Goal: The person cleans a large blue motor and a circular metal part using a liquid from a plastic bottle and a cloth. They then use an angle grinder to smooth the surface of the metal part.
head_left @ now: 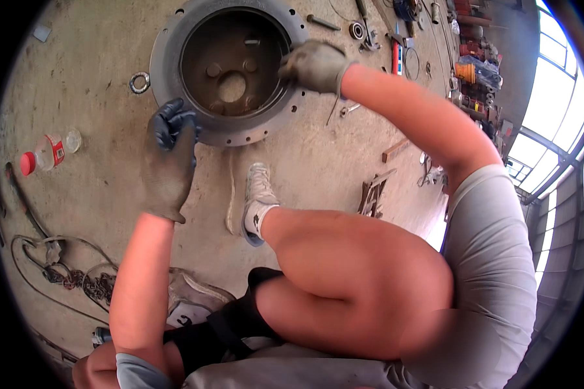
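A large round metal housing (224, 128) with a flanged rim and bolt holes lies on the floor, its deep bore facing up. My right hand (316, 66), in a grey work glove, is at the right side of the rim, fingers bent over the inner edge. A thin strand hangs below that glove. My left hand (169, 155), gloved in grey with a dark blue coated palm, is beside the lower left of the flange. Its palm is turned up, the fingers loosely bent and slightly apart, with nothing visible in them. A metal ring (139, 82) lies left of the housing.
A bolt (323, 23), a bearing (357, 30) and several hand tools lie at the upper right. Left are a plastic bottle (45, 153) with a red cap, a cable and a chain (97, 286). My shoe (258, 188) stands just below the housing.
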{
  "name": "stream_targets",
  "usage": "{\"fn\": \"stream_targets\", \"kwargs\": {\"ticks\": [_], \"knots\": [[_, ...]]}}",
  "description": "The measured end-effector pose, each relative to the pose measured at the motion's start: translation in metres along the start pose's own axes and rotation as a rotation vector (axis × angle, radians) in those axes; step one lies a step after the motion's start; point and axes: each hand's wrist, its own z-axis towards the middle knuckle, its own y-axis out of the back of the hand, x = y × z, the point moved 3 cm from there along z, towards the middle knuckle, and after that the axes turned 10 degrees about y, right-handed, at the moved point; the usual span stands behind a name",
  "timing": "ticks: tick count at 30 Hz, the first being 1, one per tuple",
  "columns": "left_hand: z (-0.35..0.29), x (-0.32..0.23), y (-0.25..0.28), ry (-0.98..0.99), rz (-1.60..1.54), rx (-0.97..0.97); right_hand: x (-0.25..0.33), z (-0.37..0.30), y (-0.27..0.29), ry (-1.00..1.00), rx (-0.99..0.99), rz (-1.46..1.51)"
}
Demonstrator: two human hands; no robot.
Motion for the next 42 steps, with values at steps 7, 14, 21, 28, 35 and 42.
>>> {"fn": "stream_targets", "kwargs": {"ticks": [7, 14, 21, 28, 35, 42], "knots": [[-0.002, 0.011, 0.027, 0.068, -0.013, -0.033, 0.053, 0.018, -0.018, -0.201, -0.049, 0.189], [0.012, 0.017, 0.009, 0.052, -0.077, 0.006, 0.098, 0.033, -0.013, -0.401, -0.220, 0.411], [0.059, -0.016, 0.007, 0.012, -0.017, 0.080, 0.039, 0.009, -0.005, -0.225, 0.121, 0.057], [0.091, -0.008, 0.025, 0.123, 0.067, 0.095, 0.104, 0.066, -0.004, -0.454, -0.154, 0.372], [0.093, -0.004, 0.018, 0.104, 0.020, 0.120, 0.088, 0.142, -0.008, -0.408, -0.187, 0.410], [0.093, -0.011, 0.012, 0.139, 0.126, 0.071, 0.088, 0.040, 0.006, -0.458, -0.012, 0.471]]}}
